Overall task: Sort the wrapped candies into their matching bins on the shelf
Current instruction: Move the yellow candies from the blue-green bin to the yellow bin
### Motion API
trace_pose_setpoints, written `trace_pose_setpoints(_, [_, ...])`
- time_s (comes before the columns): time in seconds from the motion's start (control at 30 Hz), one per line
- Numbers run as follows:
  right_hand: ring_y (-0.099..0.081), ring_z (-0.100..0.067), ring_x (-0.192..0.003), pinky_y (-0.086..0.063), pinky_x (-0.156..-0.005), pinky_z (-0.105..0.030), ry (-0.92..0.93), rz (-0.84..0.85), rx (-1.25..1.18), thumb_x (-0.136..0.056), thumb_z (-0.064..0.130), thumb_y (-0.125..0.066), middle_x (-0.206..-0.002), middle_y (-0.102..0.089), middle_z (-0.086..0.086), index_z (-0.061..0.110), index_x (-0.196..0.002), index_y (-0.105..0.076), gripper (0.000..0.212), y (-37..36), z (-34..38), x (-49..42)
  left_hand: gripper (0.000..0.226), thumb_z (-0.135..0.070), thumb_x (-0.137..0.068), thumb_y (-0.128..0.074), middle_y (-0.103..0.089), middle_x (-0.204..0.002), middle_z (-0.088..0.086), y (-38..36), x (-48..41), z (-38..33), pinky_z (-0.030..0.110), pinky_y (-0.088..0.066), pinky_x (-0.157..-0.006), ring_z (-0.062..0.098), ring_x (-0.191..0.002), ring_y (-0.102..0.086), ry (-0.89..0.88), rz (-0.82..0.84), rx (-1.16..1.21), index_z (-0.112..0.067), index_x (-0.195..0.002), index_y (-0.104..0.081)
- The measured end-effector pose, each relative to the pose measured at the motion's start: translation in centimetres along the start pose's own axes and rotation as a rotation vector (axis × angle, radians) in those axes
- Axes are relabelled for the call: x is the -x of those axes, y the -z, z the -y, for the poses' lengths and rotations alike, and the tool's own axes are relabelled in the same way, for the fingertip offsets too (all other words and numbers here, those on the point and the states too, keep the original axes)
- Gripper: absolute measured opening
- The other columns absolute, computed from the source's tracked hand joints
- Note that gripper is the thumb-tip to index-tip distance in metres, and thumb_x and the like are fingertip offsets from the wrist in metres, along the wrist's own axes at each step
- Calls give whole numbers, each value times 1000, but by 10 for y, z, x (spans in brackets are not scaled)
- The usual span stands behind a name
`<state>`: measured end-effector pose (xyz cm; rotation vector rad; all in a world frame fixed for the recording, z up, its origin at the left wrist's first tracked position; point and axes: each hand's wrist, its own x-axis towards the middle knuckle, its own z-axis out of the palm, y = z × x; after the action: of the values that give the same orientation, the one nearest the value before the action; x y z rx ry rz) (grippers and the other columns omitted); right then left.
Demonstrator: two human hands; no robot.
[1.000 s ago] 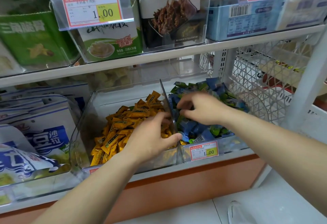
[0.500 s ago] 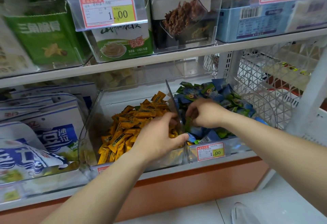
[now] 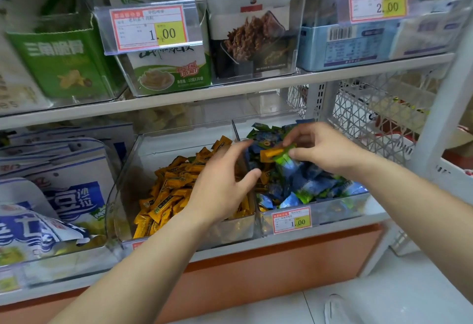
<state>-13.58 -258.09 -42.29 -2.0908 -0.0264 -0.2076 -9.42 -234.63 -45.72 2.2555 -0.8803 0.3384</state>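
Two clear bins stand side by side on the lower shelf. The left bin (image 3: 122, 185) is full of yellow wrapped candies (image 3: 169, 190). The right bin (image 3: 337, 211) holds blue and green wrapped candies (image 3: 312, 188). My right hand (image 3: 325, 149) is raised above the right bin and pinches a yellow candy (image 3: 271, 154) together with a green one (image 3: 284, 157). My left hand (image 3: 222, 182) hovers over the divider between the bins, fingers spread and relaxed, reaching toward the yellow candy and holding nothing.
White and blue snack bags (image 3: 51, 195) fill the bin on the left. The upper shelf (image 3: 230, 93) carries boxed snacks behind price tags (image 3: 151, 27). A white wire basket (image 3: 371, 118) stands to the right, beside a white upright post (image 3: 445, 108).
My right hand has lifted out of the blue-green pile with a yellow and a green candy pinched. My left hand has opened and risen toward it.
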Motion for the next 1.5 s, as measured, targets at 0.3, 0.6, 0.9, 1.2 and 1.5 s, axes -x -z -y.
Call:
trace_pose_setpoints(0.3, [-71, -19, -74, -61, -68, -30, 12, -107, -298, -88, -6, -65, -77, -75, -4, 16, -82, -68, 23, -11, 2, -5, 17, -34, -92, -67, -72, -88, -12, 8, -13, -11, 39, -58, -79, 2, -85, -67, 147, -128, 289, -32, -108, -67])
trace_pose_setpoints(0.6, [-66, -19, -98, -51, -87, -30, 184, -332, 650, -86, 22, -67, -108, -70, 3, 27, -109, -70, 24, 7, -5, -18, 54, -55, -89, -60, -56, -137, -4, 33, -4, 40, 39, -50, -93, 21, -123, -54, 234, -59, -291, -33, -137, -50])
trace_pose_setpoints(0.9, [-62, -15, -76, -46, -60, -28, -142, 470, 865, -78, 55, -73, -86, -65, 5, 24, -98, -61, 38, -63, -24, -58, 85, -76, -76, -56, -58, -133, -13, -14, 26, 17, 32, -50, -95, 11, -120, -55, 67, 195, -238, -35, -146, -30])
trace_pose_setpoints(1.2, [-63, -11, -77, -51, -61, -25, -183, 483, 820, -73, 54, -74, -90, -65, 7, 26, -108, -61, 47, -75, -37, -65, 80, -70, -81, -56, -59, -130, -12, -17, 31, 19, 31, -42, -99, 12, -119, -52, 4, 124, -266, -32, -148, -32])
trace_pose_setpoints(1.5, [-64, -12, -87, -54, -75, -28, -274, 585, 729, -71, 52, -80, -101, -66, 6, 21, -123, -61, 64, -73, -42, -70, 79, -72, -82, -52, -58, -131, -15, -17, 32, 21, 32, -41, -103, 10, -121, -50, 0, 152, -286, -33, -148, -31])
